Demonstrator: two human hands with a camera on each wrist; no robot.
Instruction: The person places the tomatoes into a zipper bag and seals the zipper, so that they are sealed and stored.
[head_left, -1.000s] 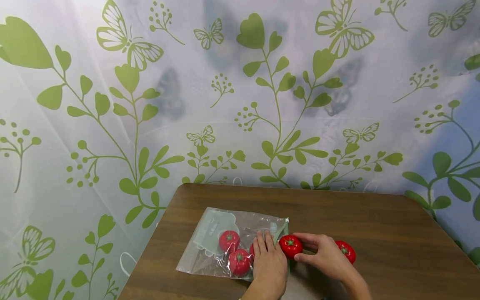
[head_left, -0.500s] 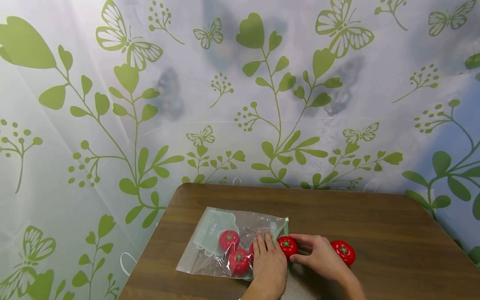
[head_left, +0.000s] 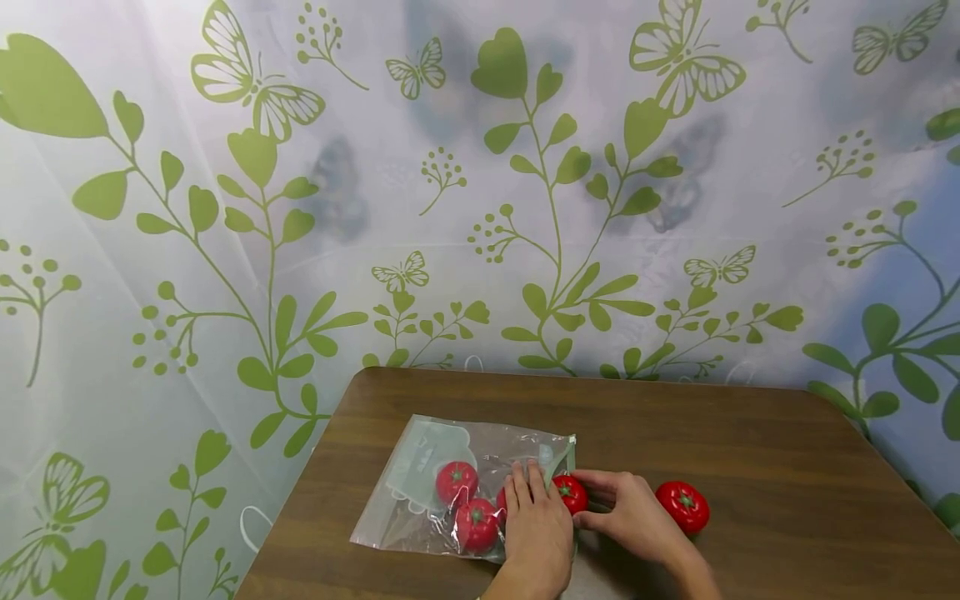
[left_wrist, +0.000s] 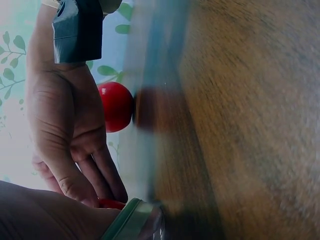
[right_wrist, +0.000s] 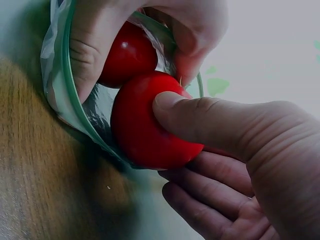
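Observation:
On the clear bag point(head_left: 517, 433), near its green-edged mouth, lies my left hand point(head_left: 538, 533); the right wrist view shows its thumb inside that mouth and its fingers curled at the other side. My right hand point(head_left: 637, 517) grips a red tomato point(head_left: 567, 493) between thumb and fingers. That tomato point(right_wrist: 145, 125) is partly in the mouth, touching another tomato point(right_wrist: 127, 57). Two more tomatoes point(head_left: 456, 483) point(head_left: 477, 525) show through the plastic. In the left wrist view the gripped tomato point(left_wrist: 111, 203) is mostly hidden.
One loose tomato point(head_left: 682, 507) stands on the brown wooden table point(head_left: 750, 442), right of my right hand. A pale curtain point(head_left: 450, 208) with green leaves and butterflies hangs behind the table. A dark device point(left_wrist: 77, 32) is on the right wrist.
My right hand has moved left, bringing its tomato into the bag's mouth. The left hand stays in place, and more of the loose tomato shows.

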